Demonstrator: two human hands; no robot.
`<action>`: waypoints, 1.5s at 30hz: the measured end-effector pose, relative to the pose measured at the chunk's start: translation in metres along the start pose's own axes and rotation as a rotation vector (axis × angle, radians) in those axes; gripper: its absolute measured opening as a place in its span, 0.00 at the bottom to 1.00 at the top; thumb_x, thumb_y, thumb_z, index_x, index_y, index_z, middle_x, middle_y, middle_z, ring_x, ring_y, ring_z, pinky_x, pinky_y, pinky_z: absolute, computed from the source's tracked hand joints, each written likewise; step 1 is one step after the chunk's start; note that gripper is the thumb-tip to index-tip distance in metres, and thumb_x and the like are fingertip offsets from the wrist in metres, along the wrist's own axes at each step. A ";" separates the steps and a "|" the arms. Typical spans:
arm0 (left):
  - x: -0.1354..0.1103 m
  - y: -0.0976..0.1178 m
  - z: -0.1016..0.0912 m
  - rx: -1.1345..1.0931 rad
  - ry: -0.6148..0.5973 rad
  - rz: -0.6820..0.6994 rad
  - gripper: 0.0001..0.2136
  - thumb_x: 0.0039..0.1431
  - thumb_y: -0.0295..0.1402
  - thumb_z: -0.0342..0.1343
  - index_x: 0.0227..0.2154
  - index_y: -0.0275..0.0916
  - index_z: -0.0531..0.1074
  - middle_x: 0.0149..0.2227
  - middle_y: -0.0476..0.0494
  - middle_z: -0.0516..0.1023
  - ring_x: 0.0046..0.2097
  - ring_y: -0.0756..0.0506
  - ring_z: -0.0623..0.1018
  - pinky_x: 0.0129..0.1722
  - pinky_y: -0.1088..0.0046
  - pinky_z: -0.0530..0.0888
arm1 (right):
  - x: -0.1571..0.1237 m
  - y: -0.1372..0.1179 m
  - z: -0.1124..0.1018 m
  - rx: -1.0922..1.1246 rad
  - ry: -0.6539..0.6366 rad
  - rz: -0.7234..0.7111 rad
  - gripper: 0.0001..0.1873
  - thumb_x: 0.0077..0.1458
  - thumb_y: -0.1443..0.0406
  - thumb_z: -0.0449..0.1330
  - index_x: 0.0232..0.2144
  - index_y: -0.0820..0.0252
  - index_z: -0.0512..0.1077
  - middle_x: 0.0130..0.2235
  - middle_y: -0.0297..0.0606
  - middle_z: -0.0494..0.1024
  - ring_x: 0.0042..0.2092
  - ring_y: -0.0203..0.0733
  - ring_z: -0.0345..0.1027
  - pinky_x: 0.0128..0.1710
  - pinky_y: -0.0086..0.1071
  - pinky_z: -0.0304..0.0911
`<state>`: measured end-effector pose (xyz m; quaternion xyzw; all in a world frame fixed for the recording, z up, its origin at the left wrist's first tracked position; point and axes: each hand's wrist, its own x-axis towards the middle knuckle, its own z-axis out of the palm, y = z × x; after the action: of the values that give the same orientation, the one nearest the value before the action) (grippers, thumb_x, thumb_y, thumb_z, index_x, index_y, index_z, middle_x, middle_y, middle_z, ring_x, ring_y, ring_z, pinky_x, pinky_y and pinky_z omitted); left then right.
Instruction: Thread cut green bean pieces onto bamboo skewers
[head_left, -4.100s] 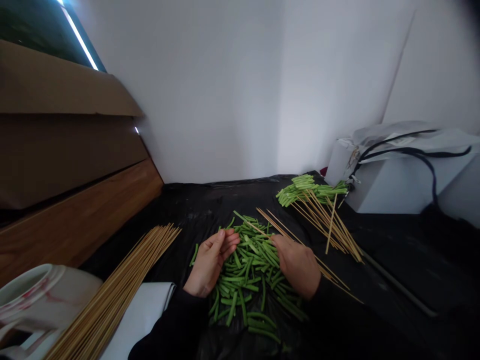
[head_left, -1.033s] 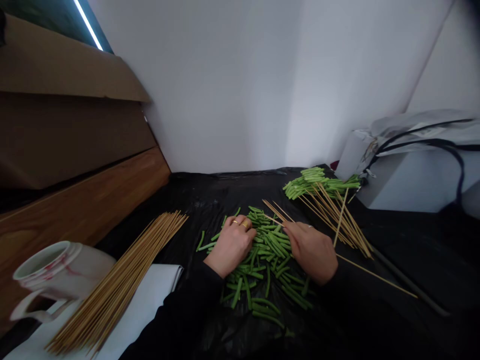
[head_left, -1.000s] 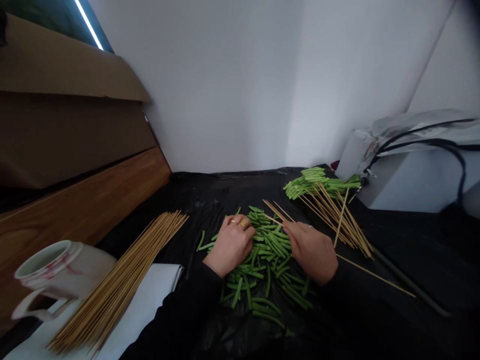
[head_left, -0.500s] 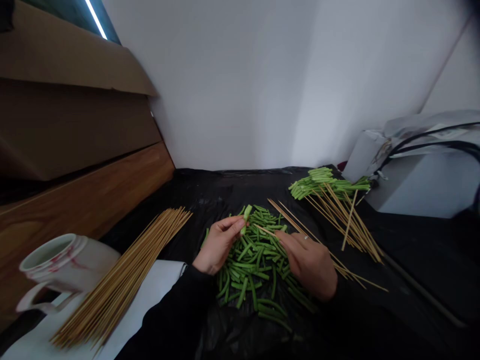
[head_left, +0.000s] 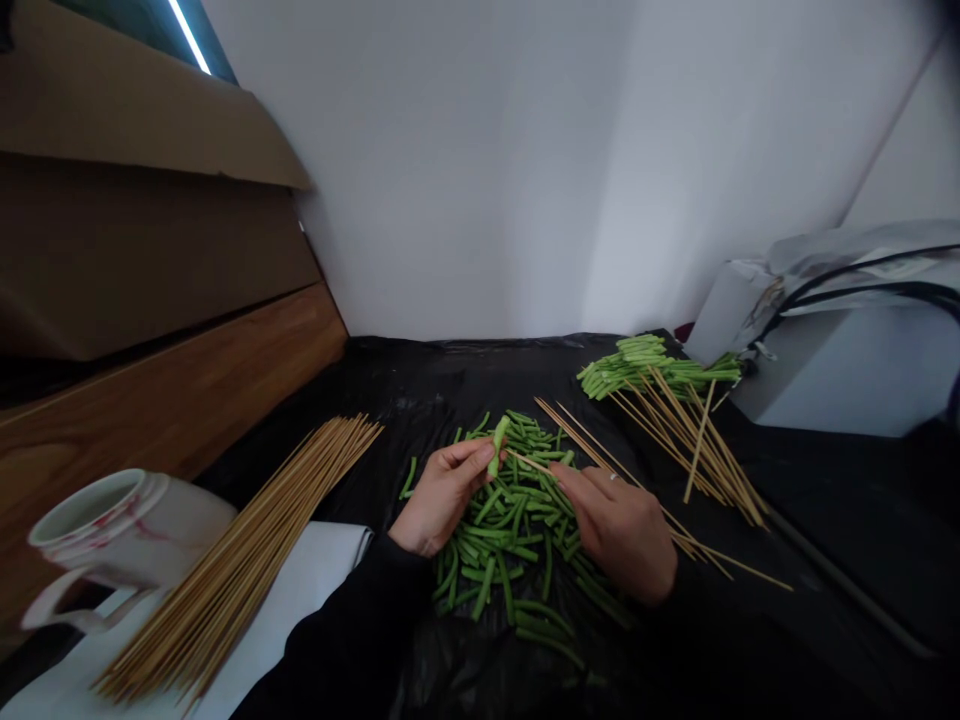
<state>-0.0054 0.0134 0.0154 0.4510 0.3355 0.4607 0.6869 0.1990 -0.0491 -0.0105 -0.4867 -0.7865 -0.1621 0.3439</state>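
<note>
Between the thumb and fingers of my left hand (head_left: 444,493) is a short green bean piece (head_left: 499,444), held upright. My right hand (head_left: 619,525) is closed around a bamboo skewer (head_left: 531,462), and its tip meets the side of the bean piece; I cannot tell how deep it goes in. Under both hands spreads a loose pile of cut green beans (head_left: 491,540) on black plastic sheeting (head_left: 450,380). Beyond my right hand lie a few loose skewers (head_left: 592,450) and a stack of skewered green beans (head_left: 637,368) with their sticks pointing toward me.
At left, a thick bundle of bamboo skewers (head_left: 247,560) rests against a ceramic mug (head_left: 142,525) lying tilted on white paper (head_left: 322,550). A cardboard box (head_left: 150,250) stands behind on wood. At right sits a light grey container (head_left: 847,370) with black cords (head_left: 862,285).
My left hand has shifted slightly right and down, bringing the bean piece against the skewer tip. The right hand has hardly moved.
</note>
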 end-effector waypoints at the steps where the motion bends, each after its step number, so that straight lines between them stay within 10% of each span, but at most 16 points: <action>1: 0.000 0.000 0.001 0.007 0.000 -0.003 0.08 0.49 0.36 0.64 0.30 0.36 0.79 0.32 0.45 0.78 0.36 0.50 0.73 0.40 0.76 0.69 | 0.000 0.000 0.000 0.000 -0.002 0.000 0.18 0.60 0.71 0.49 0.50 0.61 0.70 0.32 0.37 0.75 0.35 0.37 0.69 0.34 0.29 0.59; 45: -0.005 -0.003 0.008 0.265 -0.021 -0.016 0.11 0.46 0.38 0.66 0.30 0.35 0.80 0.28 0.46 0.79 0.29 0.49 0.73 0.33 0.74 0.68 | 0.000 -0.004 0.002 0.179 0.007 0.035 0.13 0.61 0.72 0.47 0.41 0.63 0.71 0.32 0.39 0.75 0.37 0.38 0.69 0.40 0.31 0.63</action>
<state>0.0009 0.0057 0.0159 0.5398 0.3901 0.4021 0.6283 0.1949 -0.0495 -0.0120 -0.4672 -0.7881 -0.0868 0.3913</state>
